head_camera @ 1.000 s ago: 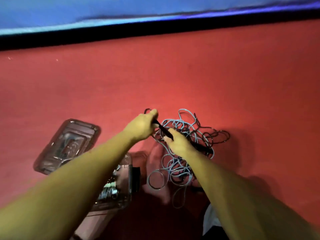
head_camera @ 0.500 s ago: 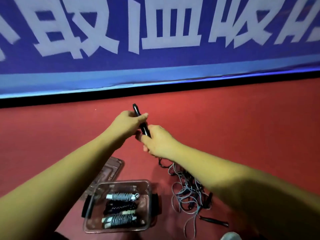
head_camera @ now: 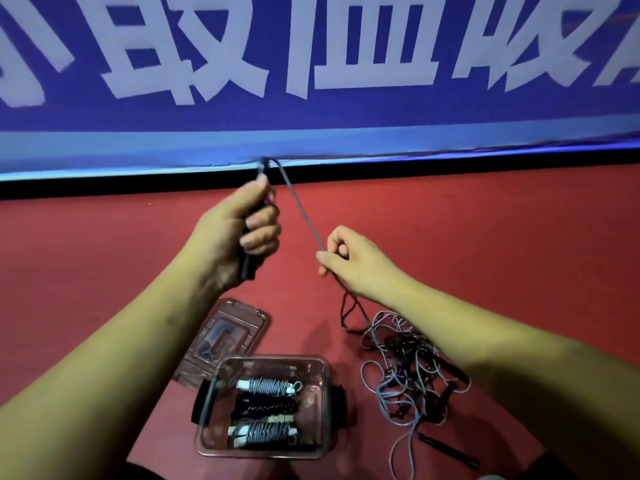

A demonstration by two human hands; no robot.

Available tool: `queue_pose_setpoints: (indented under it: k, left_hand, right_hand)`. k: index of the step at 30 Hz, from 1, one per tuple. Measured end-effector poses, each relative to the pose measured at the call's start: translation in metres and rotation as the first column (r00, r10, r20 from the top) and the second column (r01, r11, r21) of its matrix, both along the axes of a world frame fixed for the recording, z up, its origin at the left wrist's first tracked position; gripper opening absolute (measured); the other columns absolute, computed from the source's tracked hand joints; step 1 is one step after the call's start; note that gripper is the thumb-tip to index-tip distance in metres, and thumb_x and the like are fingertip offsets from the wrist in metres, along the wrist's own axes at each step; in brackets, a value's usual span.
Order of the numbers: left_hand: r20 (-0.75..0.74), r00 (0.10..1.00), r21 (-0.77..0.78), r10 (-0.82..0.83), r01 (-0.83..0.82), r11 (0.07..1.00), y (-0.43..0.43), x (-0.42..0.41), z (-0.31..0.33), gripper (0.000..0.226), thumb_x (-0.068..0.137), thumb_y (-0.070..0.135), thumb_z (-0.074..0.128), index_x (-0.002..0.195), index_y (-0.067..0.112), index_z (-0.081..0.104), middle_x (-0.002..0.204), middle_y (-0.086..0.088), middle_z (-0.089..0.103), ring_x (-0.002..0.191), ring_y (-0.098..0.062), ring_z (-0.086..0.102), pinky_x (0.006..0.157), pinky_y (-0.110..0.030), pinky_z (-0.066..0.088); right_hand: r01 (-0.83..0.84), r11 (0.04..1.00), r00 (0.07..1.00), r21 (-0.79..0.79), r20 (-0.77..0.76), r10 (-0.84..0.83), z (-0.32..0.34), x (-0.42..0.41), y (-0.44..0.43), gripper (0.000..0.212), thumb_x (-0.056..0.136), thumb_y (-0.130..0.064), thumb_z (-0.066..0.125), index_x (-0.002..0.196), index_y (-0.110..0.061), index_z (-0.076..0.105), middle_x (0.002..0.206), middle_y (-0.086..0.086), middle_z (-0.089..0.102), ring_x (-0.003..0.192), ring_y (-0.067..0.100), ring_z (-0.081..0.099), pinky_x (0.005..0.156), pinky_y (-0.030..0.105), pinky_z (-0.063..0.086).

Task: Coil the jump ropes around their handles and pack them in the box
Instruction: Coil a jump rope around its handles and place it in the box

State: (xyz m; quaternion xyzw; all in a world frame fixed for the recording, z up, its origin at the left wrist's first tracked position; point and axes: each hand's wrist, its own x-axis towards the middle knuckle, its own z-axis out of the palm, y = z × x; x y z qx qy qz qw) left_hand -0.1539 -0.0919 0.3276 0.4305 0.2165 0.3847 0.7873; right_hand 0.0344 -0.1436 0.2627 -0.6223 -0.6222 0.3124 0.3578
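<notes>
Handle [head_camera: 247, 268] gripped near-upright in the left hand [head_camera: 242, 230], from which the right hand [head_camera: 346, 261], joined to it half a second earlier, has been drawn aside pinching the rope [head_camera: 305, 220] taut, its remainder left tangled beside the box [head_camera: 277, 358], so that winding can probably be begun.

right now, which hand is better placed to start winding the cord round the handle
Right. The right hand pinches the cord where it runs down from the top of the handle, so it looks free to circle it. The left hand is wrapped round the handle, holding it upright.
</notes>
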Motion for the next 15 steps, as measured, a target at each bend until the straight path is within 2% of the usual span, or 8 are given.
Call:
queue_pose_setpoints:
  k: [3,5,6,8,10,11,13,15]
  left_hand:
    - [0.384,0.901,-0.185,0.201,-0.138,0.973,0.025,-0.018,0.004,0.033,0.101,0.037,0.043,0.076,0.017,0.047,0.047,0.008,0.032,0.033,-0.004,0.030,0.035,-0.014,0.024]
    - [0.415,0.855,-0.252,0.311,-0.221,0.942,0.035,-0.029,0.002,0.034,0.103,0.036,0.043,0.075,0.017,0.048,0.050,0.008,0.032,0.037,-0.004,0.031,0.036,-0.014,0.026]
    - [0.346,0.873,-0.249,0.344,-0.268,0.931,0.037,-0.032,0.000,0.032,0.103,0.034,0.044,0.075,0.018,0.047,0.052,0.008,0.033,0.038,-0.003,0.030,0.036,-0.014,0.026]
    - [0.034,0.933,-0.120,0.359,-0.353,0.928,0.032,-0.029,-0.005,0.025,0.102,0.026,0.046,0.077,0.020,0.046,0.058,0.006,0.037,0.040,-0.004,0.030,0.035,-0.013,0.023]
    - [-0.298,0.896,0.095,0.328,-0.314,0.945,0.020,-0.021,-0.010,0.013,0.098,0.017,0.051,0.086,0.018,0.051,0.070,-0.001,0.056,0.041,-0.009,0.038,0.034,-0.014,0.023]
    - [-0.398,0.863,0.188,0.312,-0.256,0.948,0.013,-0.016,-0.010,0.005,0.096,0.014,0.054,0.092,0.014,0.055,0.081,-0.004,0.068,0.043,-0.012,0.043,0.035,-0.014,0.025]
    - [-0.507,0.825,0.302,0.249,-0.101,0.948,0.000,-0.006,-0.009,0.010,0.094,0.015,0.060,0.103,0.010,0.060,0.103,-0.002,0.075,0.046,-0.017,0.050,0.038,-0.017,0.027]
    - [-0.566,0.812,0.308,0.142,0.049,0.950,-0.007,-0.001,-0.008,0.022,0.095,0.026,0.061,0.109,0.009,0.063,0.101,-0.001,0.074,0.046,-0.017,0.046,0.042,-0.020,0.025]
  right_hand:
    - [-0.133,0.971,0.968,-0.196,0.184,0.170,-0.024,0.019,0.001,0.015,0.100,-0.022,0.049,0.086,-0.018,0.052,0.074,0.000,0.072,0.042,0.001,0.041,0.051,0.022,0.035]
    - [-0.185,0.909,0.961,-0.373,0.124,0.246,-0.040,0.029,-0.003,0.018,0.102,-0.019,0.047,0.089,-0.014,0.058,0.068,0.004,0.065,0.046,0.001,0.049,0.056,0.024,0.040]
    - [-0.195,0.893,0.969,-0.407,0.061,0.239,-0.044,0.030,-0.004,0.019,0.102,-0.016,0.046,0.090,-0.010,0.060,0.064,0.003,0.059,0.048,0.005,0.055,0.059,0.026,0.043]
    - [-0.189,0.914,0.981,-0.360,-0.037,0.188,-0.039,0.026,-0.003,0.021,0.102,-0.011,0.046,0.089,-0.008,0.063,0.058,0.001,0.048,0.047,0.012,0.053,0.056,0.027,0.043]
    - [-0.201,0.945,0.975,-0.258,-0.146,0.167,-0.017,0.013,-0.002,0.023,0.101,-0.013,0.049,0.087,-0.010,0.066,0.056,-0.002,0.040,0.045,0.013,0.040,0.051,0.025,0.037]
    - [-0.223,0.950,0.962,-0.219,-0.208,0.178,-0.004,0.006,-0.002,0.023,0.101,-0.014,0.050,0.086,-0.011,0.067,0.055,-0.003,0.036,0.046,0.013,0.034,0.048,0.024,0.033]
    - [-0.250,0.958,0.942,-0.137,-0.263,0.208,0.020,-0.004,-0.004,0.024,0.100,-0.014,0.051,0.083,-0.011,0.067,0.055,-0.002,0.034,0.048,0.014,0.029,0.047,0.022,0.029]
    - [-0.197,0.980,0.959,-0.033,-0.213,0.186,0.036,-0.003,-0.006,0.025,0.100,-0.014,0.052,0.079,-0.013,0.066,0.055,0.002,0.035,0.049,0.016,0.031,0.048,0.024,0.030]
